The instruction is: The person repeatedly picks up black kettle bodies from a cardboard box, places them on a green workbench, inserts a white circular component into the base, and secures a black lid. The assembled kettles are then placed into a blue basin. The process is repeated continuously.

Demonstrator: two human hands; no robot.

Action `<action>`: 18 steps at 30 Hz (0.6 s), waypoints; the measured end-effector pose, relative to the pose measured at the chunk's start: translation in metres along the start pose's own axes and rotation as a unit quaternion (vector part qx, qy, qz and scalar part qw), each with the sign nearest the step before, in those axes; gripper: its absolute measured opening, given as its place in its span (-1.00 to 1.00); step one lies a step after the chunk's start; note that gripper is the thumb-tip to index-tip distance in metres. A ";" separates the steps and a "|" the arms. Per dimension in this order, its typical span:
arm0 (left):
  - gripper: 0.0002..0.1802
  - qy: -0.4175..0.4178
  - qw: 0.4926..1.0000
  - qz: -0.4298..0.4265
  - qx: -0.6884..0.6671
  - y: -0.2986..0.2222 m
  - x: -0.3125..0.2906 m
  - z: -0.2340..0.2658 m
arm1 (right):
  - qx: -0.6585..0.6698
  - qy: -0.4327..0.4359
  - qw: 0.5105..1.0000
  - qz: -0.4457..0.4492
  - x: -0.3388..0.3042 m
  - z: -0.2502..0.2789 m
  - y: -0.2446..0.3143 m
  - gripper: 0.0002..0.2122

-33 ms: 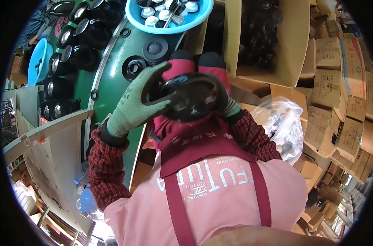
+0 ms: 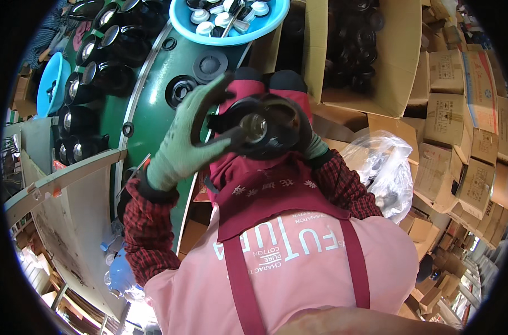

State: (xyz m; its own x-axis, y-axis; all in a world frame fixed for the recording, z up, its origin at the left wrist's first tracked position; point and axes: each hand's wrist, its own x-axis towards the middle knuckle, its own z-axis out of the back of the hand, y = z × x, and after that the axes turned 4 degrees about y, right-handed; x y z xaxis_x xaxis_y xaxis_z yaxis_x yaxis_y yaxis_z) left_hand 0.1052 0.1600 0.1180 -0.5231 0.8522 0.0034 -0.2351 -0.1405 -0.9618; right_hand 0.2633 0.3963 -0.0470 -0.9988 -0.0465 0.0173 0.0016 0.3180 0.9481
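In front of my lap is a round, glossy black pot-like vessel [image 2: 273,146] with a small pale, shiny circle on its face. My left hand [image 2: 189,134], in a green glove with dark fingertips, curves in a C shape round its left side, the thumb against the face. From the right, my right hand [image 2: 314,146] grips the vessel; most of its fingers are hidden behind it. Two black ridged round parts, a ring-shaped one [image 2: 180,92] and a flat disc [image 2: 210,66], lie on the green bench [image 2: 148,106] beyond my left hand.
A blue basin [image 2: 231,40] of white and black knobs stands at the bench's far end. Several glossy black vessels [image 2: 106,78] line the left side. On the right are an open carton [image 2: 399,84] of dark round parts, a clear plastic bag [image 2: 388,167] and stacked cartons [image 2: 446,120].
The vessel has turned in my hands, so the pale, shiny circle now shows on its face. My left fingers have lifted slightly, opening a wider gap from the thumb.
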 end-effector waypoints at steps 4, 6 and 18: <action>-0.07 -0.063 0.945 -0.224 0.230 0.001 -0.007 -0.024 | -0.176 -0.074 0.978 0.080 0.011 -0.014 0.029 -0.32; -0.27 -0.084 0.905 -0.228 0.350 -0.002 -0.009 -0.040 | -0.168 -0.050 0.980 0.096 0.016 -0.022 0.038 -0.39; -0.50 -0.186 0.854 -0.311 0.373 -0.011 -0.015 -0.068 | 0.348 -0.050 0.932 -0.089 -0.025 -0.026 -0.048 -0.44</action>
State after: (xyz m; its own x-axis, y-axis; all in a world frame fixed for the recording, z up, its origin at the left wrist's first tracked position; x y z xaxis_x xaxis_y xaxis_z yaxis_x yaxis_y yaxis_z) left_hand 0.1713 0.1829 0.1102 -0.2983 0.6793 0.6705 -0.9463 -0.1186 -0.3008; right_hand 0.2899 0.3572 -0.0845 -0.9798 -0.0798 -0.1835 -0.1625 0.8523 0.4971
